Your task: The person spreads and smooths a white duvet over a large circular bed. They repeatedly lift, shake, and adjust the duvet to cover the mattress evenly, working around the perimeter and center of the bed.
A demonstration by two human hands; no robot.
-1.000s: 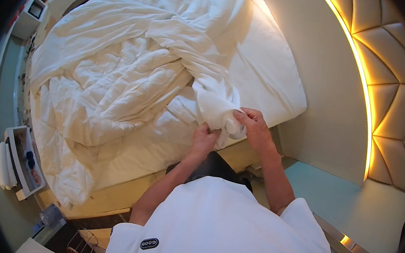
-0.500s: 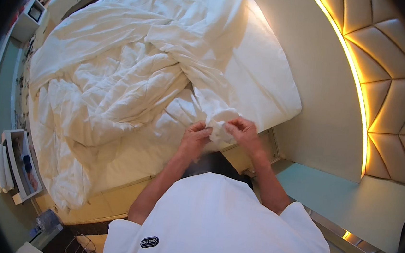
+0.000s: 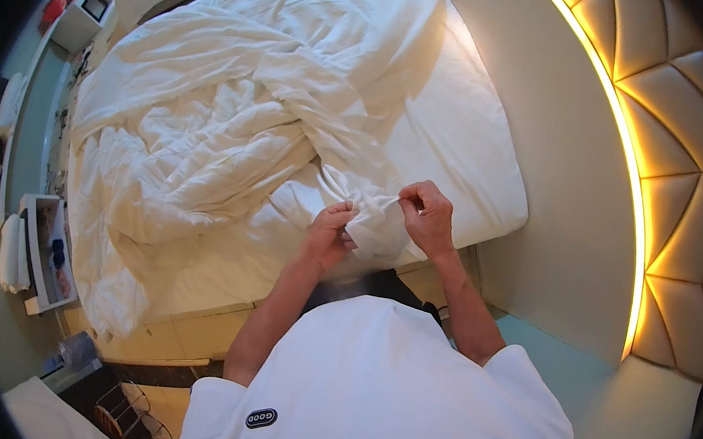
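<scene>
A rumpled white duvet (image 3: 207, 148) is heaped over the left and middle of the bed. One gathered corner of white fabric (image 3: 380, 226) comes off the heap toward me at the near edge. My left hand (image 3: 332, 233) is closed on the left side of that corner. To the right, my right hand (image 3: 427, 216) pinches a small tip of the same cloth and pulls it out taut. The fabric hangs bunched between both hands, over the near edge of the mattress.
A smooth white sheet (image 3: 467, 138) covers the mattress on the right. Beyond it rise a beige panel (image 3: 564, 180) and a lit padded wall (image 3: 678, 123). A small white shelf unit (image 3: 47, 256) stands at left. A wire rack (image 3: 133, 418) is at lower left.
My right hand has pulled the tip of the cloth away from my left hand, so the fabric between them is stretched. The view has turned slightly.
</scene>
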